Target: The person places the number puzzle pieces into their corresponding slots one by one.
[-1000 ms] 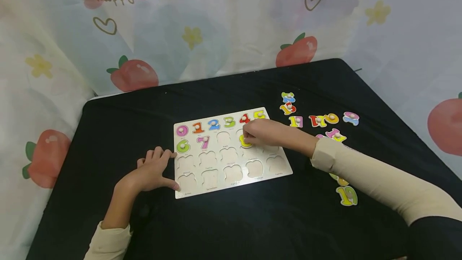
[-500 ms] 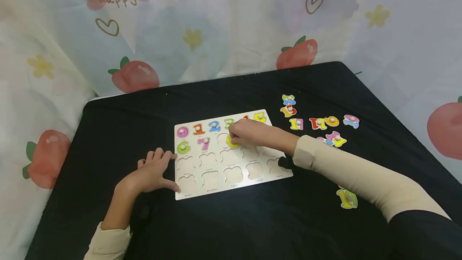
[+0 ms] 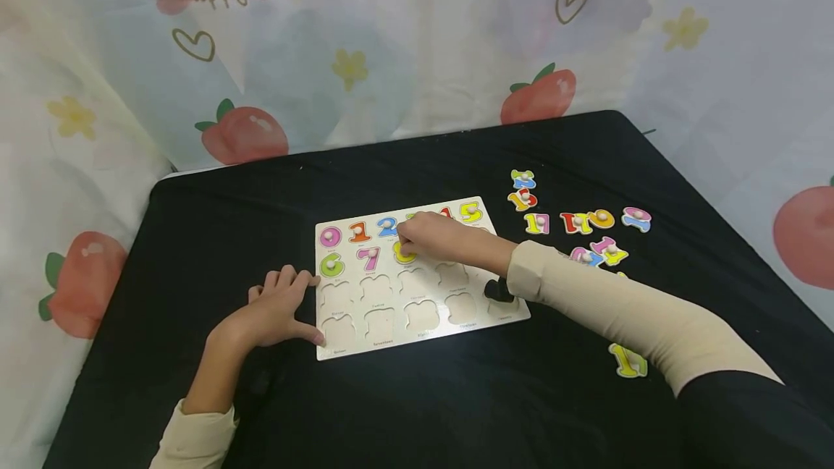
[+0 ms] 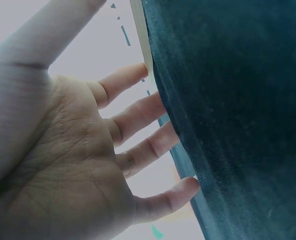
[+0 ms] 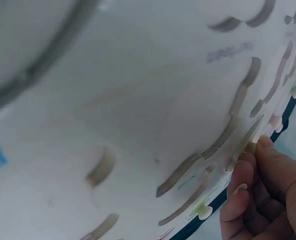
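Note:
A white wooden number puzzle board (image 3: 356, 310) lies on the black cloth in the head view. My right hand (image 3: 433, 237) pinches a yellow number piece (image 3: 405, 255) at the second row's slot, right of the pink 7 (image 3: 368, 259). Fingers cover part of that piece, so whether it lies flush cannot be told. In the right wrist view, thumb and fingertips of the right hand (image 5: 263, 195) meet low over the board. My left hand (image 3: 274, 310) has its fingers spread, thumb and index tip touching the board's left edge. The left wrist view shows the left palm (image 4: 78, 155) and extended fingers.
Loose number pieces lie right of the board, among them a red-and-yellow 11 (image 3: 576, 222), an orange 0 (image 3: 601, 219) and a yellow-green piece (image 3: 628, 362) nearer the front. The right sleeve (image 3: 606, 310) passes over some. A printed curtain (image 3: 391, 42) hangs behind the table.
My right hand has carried the yellow piece leftward across the second row, from below the 4 to the slot beside the 7. The left hand has stayed at the board's edge.

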`<state>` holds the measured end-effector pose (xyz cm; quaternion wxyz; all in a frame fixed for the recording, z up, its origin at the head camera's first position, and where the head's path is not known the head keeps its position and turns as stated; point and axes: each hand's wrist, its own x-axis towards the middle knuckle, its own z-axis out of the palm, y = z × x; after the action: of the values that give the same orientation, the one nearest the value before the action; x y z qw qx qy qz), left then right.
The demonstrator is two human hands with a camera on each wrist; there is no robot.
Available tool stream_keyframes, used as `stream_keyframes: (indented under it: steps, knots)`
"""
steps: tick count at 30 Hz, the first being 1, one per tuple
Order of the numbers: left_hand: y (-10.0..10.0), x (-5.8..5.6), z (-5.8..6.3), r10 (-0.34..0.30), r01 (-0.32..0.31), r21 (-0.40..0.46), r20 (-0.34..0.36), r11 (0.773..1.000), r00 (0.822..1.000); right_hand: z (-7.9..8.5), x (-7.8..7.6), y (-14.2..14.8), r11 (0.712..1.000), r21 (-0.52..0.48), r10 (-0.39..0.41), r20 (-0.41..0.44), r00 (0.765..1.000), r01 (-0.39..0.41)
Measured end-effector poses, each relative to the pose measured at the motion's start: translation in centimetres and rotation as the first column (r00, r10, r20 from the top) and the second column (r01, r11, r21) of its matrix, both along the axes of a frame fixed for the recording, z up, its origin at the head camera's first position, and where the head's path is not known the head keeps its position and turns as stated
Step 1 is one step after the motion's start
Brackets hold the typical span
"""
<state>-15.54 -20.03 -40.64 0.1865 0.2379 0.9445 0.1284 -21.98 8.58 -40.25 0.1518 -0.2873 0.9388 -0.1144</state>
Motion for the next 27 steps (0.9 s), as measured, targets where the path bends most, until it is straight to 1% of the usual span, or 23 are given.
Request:
stream_keyframes:
  steps: [8,14,21,27]
  knots:
    - [-0.02,-0.14,-0.08,0.004,-0.004,-0.01,0.0,1.0,1.0,-0.04,0.13,0.1,0.998,-0.048,-0.026,0.03,0.999,0.028]
    - [-0.04,-0.29,-0.17,-0.003,0.003,-0.013,0.002,1.0,1.0,-0.19,0.09,0.17,0.998,-0.04,-0.046,0.054,0.997,0.049]
    - [-0.03,-0.45,-0.02,-0.001,0.001,-0.016,0.005,1.0,1.0,-0.31,-0.08,0.08,0.995,-0.057,-0.073,0.075,0.995,0.077]
    - [-0.06,-0.34,-0.14,0.004,-0.004,-0.02,0.006,1.0,1.0,-0.27,-0.07,-0.03,0.993,-0.025,-0.107,0.122,0.987,0.111]
